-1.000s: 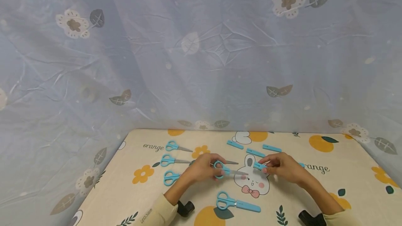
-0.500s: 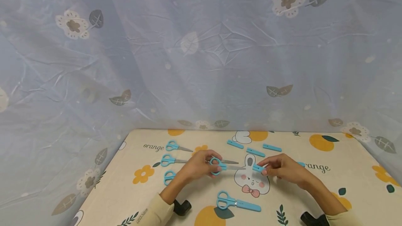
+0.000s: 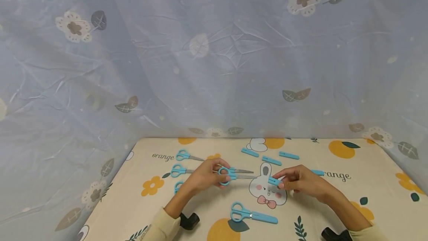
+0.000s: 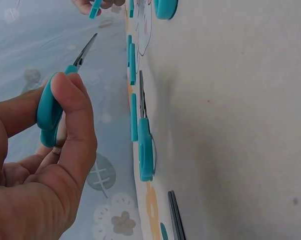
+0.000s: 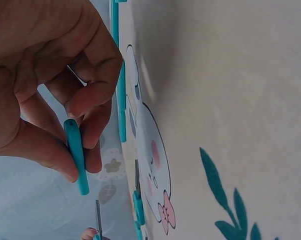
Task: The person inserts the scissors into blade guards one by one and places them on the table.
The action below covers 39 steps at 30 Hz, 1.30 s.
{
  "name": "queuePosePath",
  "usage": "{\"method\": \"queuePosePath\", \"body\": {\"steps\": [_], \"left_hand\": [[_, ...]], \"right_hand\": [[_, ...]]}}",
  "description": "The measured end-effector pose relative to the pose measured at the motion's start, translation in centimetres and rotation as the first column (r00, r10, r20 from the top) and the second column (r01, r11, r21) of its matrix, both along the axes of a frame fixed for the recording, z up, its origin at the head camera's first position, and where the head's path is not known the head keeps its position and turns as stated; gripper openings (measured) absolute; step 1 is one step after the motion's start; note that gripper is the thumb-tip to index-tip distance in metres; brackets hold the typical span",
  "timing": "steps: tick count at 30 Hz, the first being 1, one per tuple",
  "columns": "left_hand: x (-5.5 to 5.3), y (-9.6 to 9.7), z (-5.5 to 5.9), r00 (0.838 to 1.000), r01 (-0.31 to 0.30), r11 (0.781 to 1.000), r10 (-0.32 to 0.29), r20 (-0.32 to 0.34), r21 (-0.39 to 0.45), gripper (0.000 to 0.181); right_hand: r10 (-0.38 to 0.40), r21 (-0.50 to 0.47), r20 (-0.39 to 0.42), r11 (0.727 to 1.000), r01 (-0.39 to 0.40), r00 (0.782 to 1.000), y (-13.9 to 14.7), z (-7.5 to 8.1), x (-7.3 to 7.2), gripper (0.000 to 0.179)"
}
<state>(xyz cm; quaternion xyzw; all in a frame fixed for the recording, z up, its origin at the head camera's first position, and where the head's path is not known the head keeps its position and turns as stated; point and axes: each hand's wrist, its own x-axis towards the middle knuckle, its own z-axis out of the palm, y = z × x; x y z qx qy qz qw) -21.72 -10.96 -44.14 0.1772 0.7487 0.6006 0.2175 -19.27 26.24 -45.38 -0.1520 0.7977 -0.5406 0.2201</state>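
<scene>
My left hand [image 3: 208,177] pinches a pair of light-blue-handled scissors [image 4: 50,112] at the finger loops, raised above the table. The bare blades [image 3: 246,177] point right. In my right hand [image 3: 300,182] is a light-blue scissor cover [image 5: 76,155], pinched between thumb and fingers. Its slotted end faces the blade tips across a small gap, as the head view shows. Another pair of scissors [image 4: 146,150] lies just behind the left hand, partly hidden by it in the head view. Nearer the front lies a pair of scissors with its blades covered [image 3: 264,218].
At the left lie more bare scissors [image 3: 178,170] in a column, partly behind the left arm. Several loose covers [image 3: 271,160] lie toward the back right, one partly behind the right hand. A patterned cloth [image 3: 110,215] covers the table; a curtain [image 3: 214,84] hangs behind.
The left hand has drawn the scissors a little left and back, widening the gap to the cover. The right hand has lowered the cover slightly toward the front.
</scene>
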Motion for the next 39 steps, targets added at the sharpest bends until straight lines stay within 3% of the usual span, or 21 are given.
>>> {"method": "queuePosePath", "body": {"steps": [15, 23, 33, 39], "left_hand": [[0.1, -0.14, 0.35, 1.0, 0.02, 1.0, -0.021, 0.02, 0.021, 0.034], [0.09, 0.05, 0.47, 0.999, 0.028, 0.999, -0.029, 0.026, 0.023, 0.036], [0.2, 0.4, 0.75, 0.999, 0.037, 0.999, -0.037, 0.023, 0.012, 0.034], [0.33, 0.73, 0.91, 0.999, 0.036, 0.999, -0.036, 0.03, 0.011, 0.032]], "right_hand": [[0.006, 0.003, -0.021, 1.0, -0.006, 1.0, -0.54, 0.85, 0.25, 0.042], [0.05, -0.015, -0.033, 0.999, -0.05, 0.998, -0.4, 0.72, 0.26, 0.042], [0.074, -0.051, 0.02, 0.996, -0.073, 0.997, -0.43, 0.8, 0.18, 0.041], [0.084, -0.044, 0.009, 0.996, -0.084, 0.996, -0.41, 0.6, 0.0, 0.041]]}}
